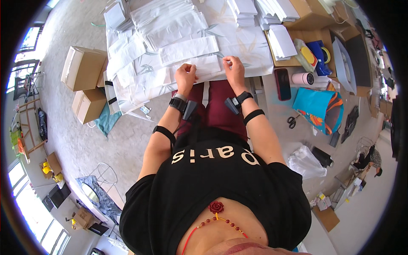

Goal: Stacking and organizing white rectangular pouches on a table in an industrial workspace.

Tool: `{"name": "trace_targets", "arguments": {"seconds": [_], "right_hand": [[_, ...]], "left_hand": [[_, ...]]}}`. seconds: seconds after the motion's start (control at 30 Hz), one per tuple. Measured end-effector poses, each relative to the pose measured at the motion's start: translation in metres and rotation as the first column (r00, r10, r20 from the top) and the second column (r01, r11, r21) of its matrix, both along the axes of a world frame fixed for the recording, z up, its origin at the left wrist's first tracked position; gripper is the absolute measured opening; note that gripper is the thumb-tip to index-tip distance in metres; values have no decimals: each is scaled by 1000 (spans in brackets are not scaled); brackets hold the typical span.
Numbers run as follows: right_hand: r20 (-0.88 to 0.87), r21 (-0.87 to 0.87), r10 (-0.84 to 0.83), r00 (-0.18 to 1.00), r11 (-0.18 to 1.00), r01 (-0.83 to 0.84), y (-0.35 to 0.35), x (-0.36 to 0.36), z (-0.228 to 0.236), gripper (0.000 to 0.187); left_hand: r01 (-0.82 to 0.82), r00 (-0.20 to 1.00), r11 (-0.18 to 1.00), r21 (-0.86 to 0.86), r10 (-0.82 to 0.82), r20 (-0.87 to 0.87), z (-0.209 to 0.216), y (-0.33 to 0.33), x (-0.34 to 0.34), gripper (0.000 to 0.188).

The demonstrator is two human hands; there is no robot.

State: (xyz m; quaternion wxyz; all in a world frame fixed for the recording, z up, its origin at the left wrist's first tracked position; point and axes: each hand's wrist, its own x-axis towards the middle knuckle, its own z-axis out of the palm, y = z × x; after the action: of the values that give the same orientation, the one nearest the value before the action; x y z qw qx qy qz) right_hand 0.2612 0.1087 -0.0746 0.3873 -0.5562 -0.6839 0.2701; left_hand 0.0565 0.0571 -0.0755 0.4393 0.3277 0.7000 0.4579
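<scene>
On the near edge of a patterned covered table (250,51) lies a flat white paper strip (207,64) between my two hands. My left hand (186,78) is closed, its fingertips pinched together over the strip's left part. Beside the strip's right end, my right hand (235,73) has its fingers curled in and thumb close to the index finger. Whatever either pinch holds is too small to make out. A wider white paper sleeve (189,50) lies just beyond the strip, and a heap of similar white sleeves (168,25) spreads behind it.
Stacked white papers (281,41) and an open cardboard box (306,34) stand at the far right. A phone (283,84), pink bottle (302,78), blue bag (316,108) and black scissors (292,121) are at my right. Cardboard boxes (85,70) stand left of the table.
</scene>
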Motion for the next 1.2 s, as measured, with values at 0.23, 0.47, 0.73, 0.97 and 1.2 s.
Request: {"name": "trace_targets", "arguments": {"seconds": [0.23, 0.47, 0.73, 0.97, 1.2], "right_hand": [[110, 8, 147, 983, 989, -149, 15, -1, -8, 17], [229, 39, 173, 958, 982, -187, 16, -8, -12, 19], [241, 29, 183, 953, 980, -196, 16, -5, -15, 25], [252, 28, 199, 947, 977, -212, 16, -2, -16, 28], [272, 37, 219, 937, 971, -238, 16, 1, -21, 32]], "left_hand": [[5, 990, 1000, -9, -7, -140, -1, -4, -1, 22], [-8, 996, 1000, -30, 5, -94, -2, -5, -3, 25], [9, 980, 999, -49, -19, -198, -2, -7, -7, 21], [-7, 973, 997, -74, -11, -232, -3, -9, -9, 22], [-8, 975, 997, -74, -8, -221, -3, -8, -8, 23]]}}
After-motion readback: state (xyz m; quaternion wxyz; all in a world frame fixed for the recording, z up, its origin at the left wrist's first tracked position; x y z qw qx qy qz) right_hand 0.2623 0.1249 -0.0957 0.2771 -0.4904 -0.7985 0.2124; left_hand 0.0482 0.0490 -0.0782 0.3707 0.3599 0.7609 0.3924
